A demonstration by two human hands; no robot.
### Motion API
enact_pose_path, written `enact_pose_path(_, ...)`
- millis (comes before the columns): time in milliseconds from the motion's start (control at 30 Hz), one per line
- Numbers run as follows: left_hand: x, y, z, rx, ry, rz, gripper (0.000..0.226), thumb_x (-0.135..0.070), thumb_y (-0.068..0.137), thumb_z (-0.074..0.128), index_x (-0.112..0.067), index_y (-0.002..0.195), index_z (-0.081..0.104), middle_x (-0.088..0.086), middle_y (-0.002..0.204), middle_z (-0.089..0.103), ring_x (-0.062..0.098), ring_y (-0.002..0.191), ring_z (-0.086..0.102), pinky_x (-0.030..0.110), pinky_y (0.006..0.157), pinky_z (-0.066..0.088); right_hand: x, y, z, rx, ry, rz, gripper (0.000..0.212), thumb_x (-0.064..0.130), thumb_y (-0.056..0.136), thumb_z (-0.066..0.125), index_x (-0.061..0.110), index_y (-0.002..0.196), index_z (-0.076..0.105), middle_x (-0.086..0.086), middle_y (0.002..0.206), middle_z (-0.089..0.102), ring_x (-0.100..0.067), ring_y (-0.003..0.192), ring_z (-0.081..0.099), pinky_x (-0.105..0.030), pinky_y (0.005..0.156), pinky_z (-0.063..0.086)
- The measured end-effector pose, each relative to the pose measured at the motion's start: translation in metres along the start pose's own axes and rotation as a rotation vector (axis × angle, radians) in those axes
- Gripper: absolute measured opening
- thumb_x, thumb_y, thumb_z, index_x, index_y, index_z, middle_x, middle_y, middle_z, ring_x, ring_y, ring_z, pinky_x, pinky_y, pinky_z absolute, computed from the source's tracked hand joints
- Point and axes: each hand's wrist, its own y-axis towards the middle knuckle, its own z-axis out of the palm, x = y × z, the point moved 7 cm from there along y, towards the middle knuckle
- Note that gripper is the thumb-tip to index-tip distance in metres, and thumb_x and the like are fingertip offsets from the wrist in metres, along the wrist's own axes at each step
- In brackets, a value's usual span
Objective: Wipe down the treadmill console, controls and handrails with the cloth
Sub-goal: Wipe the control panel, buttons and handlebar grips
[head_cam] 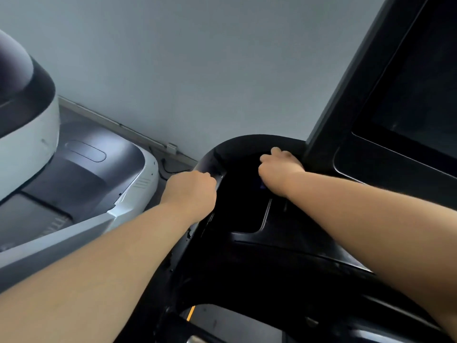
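Observation:
The black treadmill console fills the lower right, with its dark screen tilted at the upper right. A curved black handrail loops round the console's far left end. My left hand grips the rail's left edge, fingers curled over it. My right hand lies on the rail's top next to the screen frame, fingers curled down over it. A small dark bluish scrap, seemingly the cloth, shows under its palm; the rest of it is hidden.
A second, white and grey treadmill stands to the left, its rounded upright at the far left edge. A plain grey wall rises behind, and a cable runs along its base. The floor shows through a gap below the console.

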Motion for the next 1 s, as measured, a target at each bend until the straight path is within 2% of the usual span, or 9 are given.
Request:
enact_pose_path(267, -0.005, -0.007, 0.006, -0.01, 0.025, 0.036, 0.02, -0.02, 0.095, 0.033, -0.02, 0.101, 0.052, -0.005, 0.092, 0.043, 0.016, 0.074, 0.043, 0.032, 0.054, 0.031, 0.051, -0.017, 0.005, 0.144, 0.095, -0.175, 0.03, 0.014, 0.091, 0.048, 0.011, 0.116, 0.062, -0.008, 0.118, 0.062, -0.028, 0.108, 0.055, -0.027, 0.066, 0.043)
enact_pose_path(367, -0.005, -0.01, 0.004, -0.002, 0.012, 0.047, 0.022, -0.022, 0.096, 0.032, -0.02, 0.106, 0.051, -0.004, 0.101, 0.048, 0.017, 0.084, 0.052, 0.033, 0.057, 0.036, 0.081, -0.033, 0.015, 0.423, 0.327, -0.258, 0.03, 0.017, 0.093, 0.047, 0.009, 0.115, 0.065, -0.008, 0.096, 0.071, -0.018, 0.064, 0.067, -0.014, 0.032, 0.039)
enact_pose_path(433, -0.004, -0.01, 0.007, 0.006, -0.011, 0.059, 0.022, -0.02, 0.095, 0.032, -0.019, 0.106, 0.051, -0.004, 0.102, 0.047, 0.016, 0.088, 0.053, 0.034, 0.059, 0.043, 0.074, -0.026, 0.015, 0.419, 0.34, -0.182, 0.03, 0.013, 0.091, 0.048, 0.009, 0.116, 0.064, -0.009, 0.094, 0.07, -0.019, 0.07, 0.067, -0.017, 0.046, 0.049)
enact_pose_path(500, -0.003, -0.01, 0.01, 0.021, -0.023, 0.061, 0.02, -0.018, 0.094, 0.034, -0.018, 0.106, 0.05, -0.004, 0.101, 0.046, 0.016, 0.085, 0.05, 0.034, 0.059, 0.044, 0.05, -0.017, 0.012, 0.29, 0.23, -0.048, 0.032, 0.008, 0.088, 0.051, 0.011, 0.118, 0.06, -0.01, 0.115, 0.062, -0.028, 0.11, 0.053, -0.032, 0.077, 0.049)
enact_pose_path(600, -0.001, -0.009, 0.012, 0.017, -0.015, 0.056, 0.019, -0.015, 0.093, 0.036, -0.019, 0.106, 0.05, -0.004, 0.101, 0.046, 0.015, 0.077, 0.042, 0.034, 0.057, 0.042, 0.042, -0.018, 0.01, 0.263, 0.106, -0.037, 0.031, 0.008, 0.087, 0.05, 0.014, 0.117, 0.059, -0.008, 0.118, 0.058, -0.029, 0.117, 0.042, -0.033, 0.081, 0.042)
enact_pose_path(733, -0.002, -0.007, 0.014, 0.064, -0.054, 0.084, 0.025, -0.019, 0.092, 0.036, -0.017, 0.113, 0.049, -0.002, 0.109, 0.046, 0.017, 0.098, 0.049, 0.037, 0.069, 0.049, 0.072, -0.038, 0.005, 0.362, 0.459, -0.192, 0.03, 0.015, 0.09, 0.052, 0.013, 0.116, 0.065, -0.002, 0.075, 0.058, -0.016, 0.063, 0.054, -0.018, 0.048, 0.043)
enact_pose_path(800, -0.005, -0.012, 0.017, 0.143, -0.132, 0.119, 0.038, -0.027, 0.09, 0.039, -0.017, 0.126, 0.044, 0.005, 0.128, 0.042, 0.021, 0.118, 0.041, 0.038, 0.086, 0.047, 0.065, -0.036, 0.007, 0.287, 0.729, -0.089, 0.034, 0.01, 0.087, 0.054, 0.015, 0.12, 0.062, -0.003, 0.093, 0.064, -0.02, 0.08, 0.06, -0.022, 0.064, 0.05)
enact_pose_path(900, -0.029, -0.028, 0.015, 0.309, -0.485, 0.251, 0.077, -0.036, 0.086, 0.052, -0.031, 0.151, 0.011, 0.007, 0.157, 0.015, 0.022, 0.146, 0.005, 0.037, 0.118, 0.015, 0.044, -0.043, 0.026, 0.108, 1.645, 0.296, 0.034, -0.001, 0.081, 0.058, 0.012, 0.113, 0.059, -0.009, 0.099, 0.065, -0.024, 0.09, 0.063, -0.035, 0.078, 0.056)
enact_pose_path(1000, -0.052, -0.021, 0.019, 0.265, -0.753, 0.298, 0.086, -0.035, 0.079, 0.064, -0.048, 0.146, 0.013, -0.005, 0.152, 0.031, 0.016, 0.139, 0.03, 0.037, 0.113, 0.03, 0.051, -0.059, 0.039, 0.112, 2.31, 0.383, 0.03, -0.008, 0.085, 0.049, 0.003, 0.112, 0.059, -0.018, 0.101, 0.067, -0.033, 0.098, 0.065, -0.045, 0.09, 0.051)
